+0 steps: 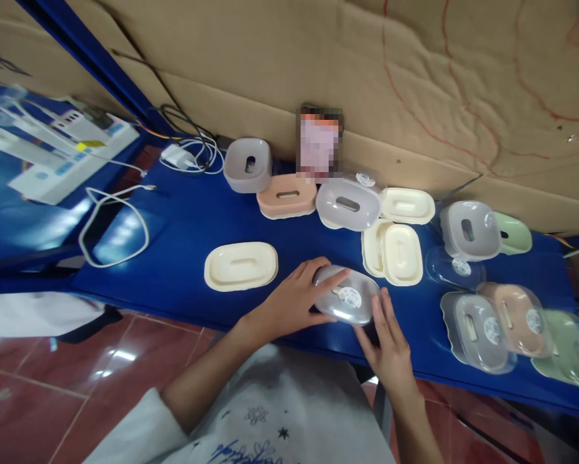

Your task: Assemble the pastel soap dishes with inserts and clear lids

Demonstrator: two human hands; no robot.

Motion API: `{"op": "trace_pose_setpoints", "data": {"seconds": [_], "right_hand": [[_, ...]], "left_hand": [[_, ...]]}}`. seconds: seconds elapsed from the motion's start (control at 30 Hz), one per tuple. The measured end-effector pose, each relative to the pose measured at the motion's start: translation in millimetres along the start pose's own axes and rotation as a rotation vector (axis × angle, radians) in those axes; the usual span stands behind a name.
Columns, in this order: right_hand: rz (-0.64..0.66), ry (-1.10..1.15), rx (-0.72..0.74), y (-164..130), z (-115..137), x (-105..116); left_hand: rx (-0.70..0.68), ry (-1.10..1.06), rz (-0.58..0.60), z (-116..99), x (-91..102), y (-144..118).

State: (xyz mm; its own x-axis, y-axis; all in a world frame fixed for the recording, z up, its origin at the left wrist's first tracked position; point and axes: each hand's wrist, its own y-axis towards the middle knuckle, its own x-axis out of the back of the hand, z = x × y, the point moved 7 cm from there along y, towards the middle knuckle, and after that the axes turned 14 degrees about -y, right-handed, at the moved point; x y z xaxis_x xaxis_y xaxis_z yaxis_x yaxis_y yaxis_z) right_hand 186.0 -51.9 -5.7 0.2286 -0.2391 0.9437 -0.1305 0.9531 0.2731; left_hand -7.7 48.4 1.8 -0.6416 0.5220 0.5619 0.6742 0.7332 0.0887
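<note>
At the table's front edge I hold a grey plastic soap box (367,310) under a clear lid with a round white sticker. My left hand (294,299) grips its left end, fingers lying across the top. Closed on the other end is my right hand (389,341), thumb low and fingers along the side. A cream oval tray (241,265) lies left of my left hand. Just beyond the box, two more cream trays (403,254) overlap. Farther back sit a grey oval dish (348,203) with a slot and a peach one (287,194).
On the right are several lidded boxes, grey (478,335), peach (516,316) and green (567,348), plus a loose clear lid (454,267). A phone-like device (320,143) leans on the cardboard wall (270,64). Cables and a power strip (77,161) lie left on the blue tabletop (173,225).
</note>
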Motion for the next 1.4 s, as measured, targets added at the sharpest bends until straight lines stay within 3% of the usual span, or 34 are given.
{"op": "trace_pose_setpoints", "data": {"seconds": [0.27,0.77,0.83,0.9,1.07,1.13,1.23,1.33,1.4], "right_hand": [[0.024,0.103,0.006,6,-5,-1],[0.043,0.064,0.057,1,-4,-10],[0.035,0.12,0.015,-1,-7,-11],[0.03,0.164,-0.048,-2,-11,-12],[0.072,0.098,-0.035,6,-8,-14],[0.095,0.042,0.024,11,-3,-15],[0.101,-0.02,0.109,19,9,-15],[0.121,-0.034,0.181,30,21,-14],[0.114,-0.024,0.22,43,27,-8]], "left_hand": [[0.007,-0.009,0.017,-3,-1.9,6],[-0.022,-0.037,0.023,4,-1.0,-1],[0.008,-0.061,-0.034,3,13.1,-10],[0.064,-0.072,-0.163,7,41.7,-27],[0.224,-0.011,-0.776,46,154.8,-100],[0.264,0.023,-0.951,69,188.0,-129],[0.313,0.011,-1.028,102,209.7,-153],[0.338,-0.025,-0.973,123,209.1,-154],[0.334,-0.048,-0.928,126,204.8,-148]]}}
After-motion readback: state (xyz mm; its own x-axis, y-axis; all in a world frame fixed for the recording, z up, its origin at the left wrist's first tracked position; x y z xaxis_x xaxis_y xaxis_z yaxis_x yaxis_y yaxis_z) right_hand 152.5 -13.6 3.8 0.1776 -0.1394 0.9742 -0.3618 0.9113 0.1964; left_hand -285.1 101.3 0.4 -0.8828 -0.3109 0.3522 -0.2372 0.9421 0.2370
